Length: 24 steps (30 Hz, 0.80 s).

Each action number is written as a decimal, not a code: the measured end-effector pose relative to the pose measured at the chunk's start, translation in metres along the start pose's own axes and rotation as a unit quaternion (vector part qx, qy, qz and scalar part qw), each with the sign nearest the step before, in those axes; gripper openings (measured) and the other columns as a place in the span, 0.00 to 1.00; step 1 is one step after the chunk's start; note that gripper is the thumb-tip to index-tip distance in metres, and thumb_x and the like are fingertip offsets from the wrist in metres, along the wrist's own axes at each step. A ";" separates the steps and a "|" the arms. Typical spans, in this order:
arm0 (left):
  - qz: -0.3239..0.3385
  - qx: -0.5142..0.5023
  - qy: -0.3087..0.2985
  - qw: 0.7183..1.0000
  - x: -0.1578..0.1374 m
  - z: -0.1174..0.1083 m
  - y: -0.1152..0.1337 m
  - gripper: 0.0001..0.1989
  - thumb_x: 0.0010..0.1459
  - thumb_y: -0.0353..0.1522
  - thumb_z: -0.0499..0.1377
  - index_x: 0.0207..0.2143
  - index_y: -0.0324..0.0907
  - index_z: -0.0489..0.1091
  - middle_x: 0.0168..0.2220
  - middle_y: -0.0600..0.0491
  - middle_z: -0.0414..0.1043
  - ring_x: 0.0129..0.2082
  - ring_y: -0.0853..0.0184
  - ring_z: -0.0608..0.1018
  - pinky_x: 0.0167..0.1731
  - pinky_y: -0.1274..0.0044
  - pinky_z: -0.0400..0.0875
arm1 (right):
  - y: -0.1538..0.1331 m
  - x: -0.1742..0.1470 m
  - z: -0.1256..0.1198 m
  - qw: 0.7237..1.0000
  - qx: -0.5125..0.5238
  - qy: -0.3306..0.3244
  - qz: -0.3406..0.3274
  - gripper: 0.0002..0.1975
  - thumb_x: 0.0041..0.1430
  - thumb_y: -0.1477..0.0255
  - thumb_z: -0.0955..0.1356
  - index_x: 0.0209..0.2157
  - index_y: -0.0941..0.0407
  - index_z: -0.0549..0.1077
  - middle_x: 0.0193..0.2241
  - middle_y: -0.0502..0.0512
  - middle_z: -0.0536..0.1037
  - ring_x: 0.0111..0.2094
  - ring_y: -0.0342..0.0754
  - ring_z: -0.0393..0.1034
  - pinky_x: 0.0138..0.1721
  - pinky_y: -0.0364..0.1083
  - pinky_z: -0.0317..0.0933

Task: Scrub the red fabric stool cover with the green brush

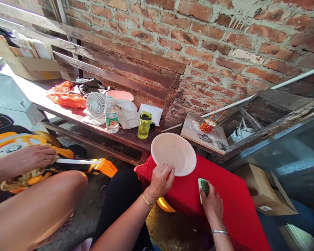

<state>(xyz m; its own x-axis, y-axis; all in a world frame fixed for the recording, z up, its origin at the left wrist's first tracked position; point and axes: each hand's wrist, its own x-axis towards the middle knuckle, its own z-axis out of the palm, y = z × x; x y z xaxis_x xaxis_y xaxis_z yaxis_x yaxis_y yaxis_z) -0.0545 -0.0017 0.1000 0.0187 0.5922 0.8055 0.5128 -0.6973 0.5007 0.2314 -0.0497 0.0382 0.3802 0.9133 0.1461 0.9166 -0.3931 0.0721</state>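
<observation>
My left hand, with a gold bracelet at the wrist, is closed, its fingertips pinched together at the near rim of a white plastic basin. Whether anything is between those fingers I cannot make out. Small dark specks lie in the basin, which rests on a red cloth. To the right, my right hand, wearing a silver bangle, grips a pale green scrubbing brush. Dark green bristles show on the brush, which is just over the cloth.
Another person's hand holds a cloth on a yellow toy vehicle at left. A wooden bench bears a water bottle, a green bottle and a fan. A cardboard box stands right.
</observation>
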 end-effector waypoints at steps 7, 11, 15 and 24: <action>0.038 -0.007 -0.009 0.999 -0.004 0.006 0.009 0.09 0.70 0.27 0.52 0.38 0.43 0.71 0.29 0.52 0.75 0.29 0.64 0.75 0.32 0.73 0.67 | -0.032 -0.039 0.013 0.980 0.144 0.059 -0.123 0.27 0.69 0.58 0.60 0.61 0.58 0.68 0.48 0.67 0.78 0.48 0.59 0.74 0.50 0.55 0.65; 0.068 0.004 -0.029 0.997 -0.007 0.011 0.015 0.09 0.70 0.27 0.52 0.38 0.42 0.70 0.28 0.53 0.74 0.28 0.64 0.74 0.32 0.72 0.67 | -0.070 -0.051 0.013 0.974 0.162 0.024 -0.157 0.24 0.68 0.61 0.63 0.62 0.54 0.68 0.49 0.63 0.78 0.49 0.58 0.73 0.53 0.55 0.64; 0.098 0.007 -0.049 0.994 -0.009 0.014 0.020 0.08 0.70 0.26 0.52 0.39 0.42 0.70 0.27 0.53 0.73 0.27 0.64 0.74 0.32 0.72 0.67 | -0.027 -0.035 0.012 0.991 0.119 0.029 -0.061 0.26 0.66 0.62 0.64 0.63 0.56 0.68 0.47 0.65 0.78 0.47 0.59 0.74 0.50 0.54 0.65; 0.109 -0.005 -0.076 0.991 -0.016 0.020 0.025 0.07 0.70 0.26 0.52 0.40 0.42 0.69 0.30 0.53 0.76 0.29 0.64 0.75 0.34 0.72 0.68 | 0.004 -0.038 0.023 0.985 0.151 0.074 -0.043 0.25 0.67 0.60 0.62 0.61 0.57 0.69 0.45 0.64 0.79 0.44 0.58 0.74 0.47 0.53 0.66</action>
<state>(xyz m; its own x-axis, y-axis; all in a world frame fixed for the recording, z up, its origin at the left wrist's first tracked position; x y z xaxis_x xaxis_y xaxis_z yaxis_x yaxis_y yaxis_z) -0.0252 -0.0201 0.0935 0.2583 0.4812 0.8377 0.4745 -0.8185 0.3239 0.2234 -0.0831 0.0102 0.2973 0.9075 0.2967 0.9482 -0.2440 -0.2035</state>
